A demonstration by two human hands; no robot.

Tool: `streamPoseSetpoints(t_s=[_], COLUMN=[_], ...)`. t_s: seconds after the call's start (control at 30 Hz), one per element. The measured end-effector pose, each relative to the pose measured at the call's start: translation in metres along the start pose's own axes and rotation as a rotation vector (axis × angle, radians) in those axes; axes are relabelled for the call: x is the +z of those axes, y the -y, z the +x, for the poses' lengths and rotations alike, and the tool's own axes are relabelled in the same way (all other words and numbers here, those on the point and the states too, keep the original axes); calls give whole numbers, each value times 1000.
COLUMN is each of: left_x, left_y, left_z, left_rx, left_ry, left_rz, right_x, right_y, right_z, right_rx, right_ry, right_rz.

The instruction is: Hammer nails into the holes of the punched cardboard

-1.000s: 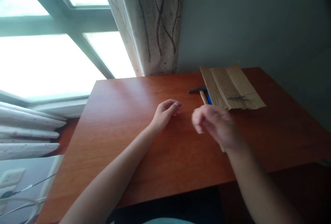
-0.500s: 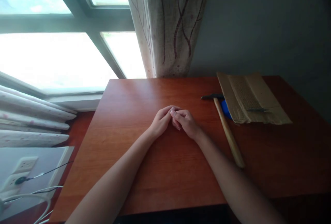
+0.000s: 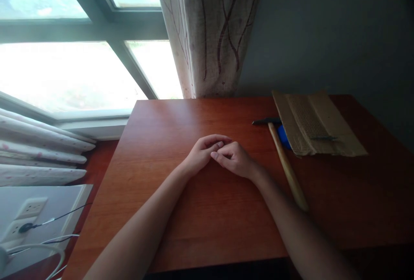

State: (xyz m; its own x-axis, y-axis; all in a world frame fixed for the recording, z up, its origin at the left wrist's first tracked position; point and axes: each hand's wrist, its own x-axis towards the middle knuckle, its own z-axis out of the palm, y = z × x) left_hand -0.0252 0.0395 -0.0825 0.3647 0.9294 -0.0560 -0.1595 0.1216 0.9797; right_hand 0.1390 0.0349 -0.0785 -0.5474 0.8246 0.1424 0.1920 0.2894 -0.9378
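Observation:
My left hand (image 3: 202, 154) and my right hand (image 3: 237, 159) rest together at the middle of the brown wooden table (image 3: 194, 228). The left fingers curve loosely over the far side of the right hand, closed around its fingers. On the right, the fingers are bent inward and partly covered by the left hand, with the thumb laid across in front. No object shows in either hand. Nearest to them, beside the right forearm, lies a hammer (image 3: 286, 161) with a wooden handle and dark head.
A piece of cardboard (image 3: 343, 118) lies at the right, with thin dark metal pieces (image 3: 323, 138) on it. Something blue (image 3: 283, 137) pokes out from beneath its left edge. Beyond the table are a curtain (image 3: 223, 34), a window and wall sockets (image 3: 22, 226) with cords.
My hands have loosened their clasp a little. The right hand has slid slightly toward me and its thumb has dropped below the left thumb. The hammer and cardboard stay in place.

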Motion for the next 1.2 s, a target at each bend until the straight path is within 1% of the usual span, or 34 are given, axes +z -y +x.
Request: streamPoseSetpoints(t_s=[0.1, 0.27, 0.4, 0.5, 0.63, 0.83, 1.0, 1.1, 1.2], left_x=[-2, -3, -2, -2, -1, -4, -8, -9, -7], left_y=[0, -1, -3, -6, -9, -9, -9, -8, -8], left_z=[0, 0, 0, 0, 0, -1, -1, -2, -2], left_rx=[-17, -28, -33, -38, -16, 37, 145, 148, 117], left_ry=[-2, 5, 20, 41, 39, 52, 140, 140, 122], left_rz=[-16, -31, -36, 14, 116, 239, 280, 275, 272], right_x=[1, 1, 4, 7, 11, 14, 14, 14, 13], right_y=[1, 2, 1, 0, -2, -2, -3, -5, -6], right_z=[-1, -2, -3, -5, -6, -6, -6, -6, -6], right_rx=[-43, -30, -53, -87, -121, -120, -134, -131, -119], right_ry=[16, 26, 43, 62, 83, 125, 122, 117, 118], right_rz=[-99, -131, -191, -319, -472, -550, -581, -592, -609])
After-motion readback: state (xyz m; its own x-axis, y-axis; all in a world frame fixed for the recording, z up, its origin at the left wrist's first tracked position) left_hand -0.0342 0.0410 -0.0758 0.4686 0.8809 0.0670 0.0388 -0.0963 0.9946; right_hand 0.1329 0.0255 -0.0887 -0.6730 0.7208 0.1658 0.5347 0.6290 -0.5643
